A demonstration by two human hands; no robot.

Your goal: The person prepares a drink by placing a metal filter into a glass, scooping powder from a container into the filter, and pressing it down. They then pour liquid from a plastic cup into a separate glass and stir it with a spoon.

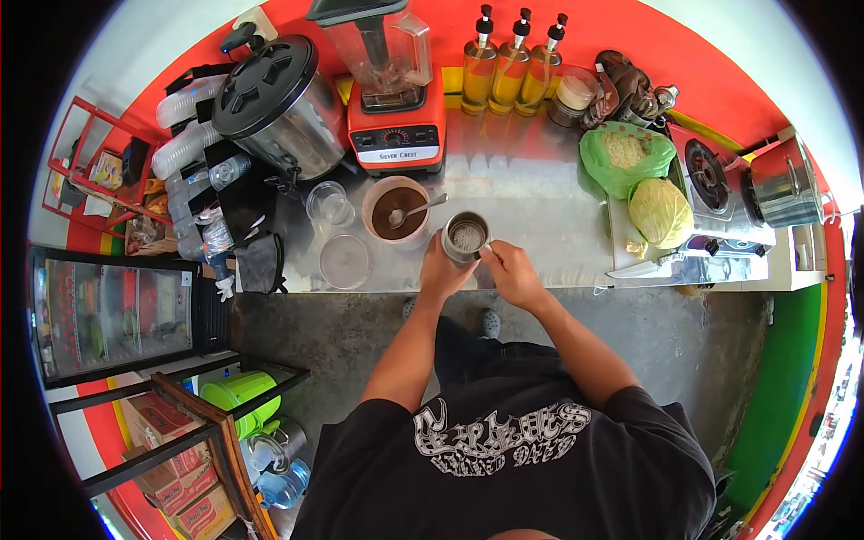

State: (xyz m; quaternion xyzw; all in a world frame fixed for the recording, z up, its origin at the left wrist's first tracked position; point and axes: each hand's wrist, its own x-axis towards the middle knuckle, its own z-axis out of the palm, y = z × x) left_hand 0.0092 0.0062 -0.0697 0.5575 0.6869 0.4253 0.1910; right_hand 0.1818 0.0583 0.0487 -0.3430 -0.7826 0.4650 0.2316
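Metal cup (pixel 466 237) upright, mouth up | left hand (pixel 441 274) grips | right hand (pixel 511 270) at handle

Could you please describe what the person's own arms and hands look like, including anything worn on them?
Both arms are bare from the short sleeves of a black T-shirt with a pale ornate lettering print down to the left hand and right hand. No gloves, watch or wristband show; rings are too small to tell.

Left hand (pixel 443 273) hides the metal cup's (pixel 466 238) near side.
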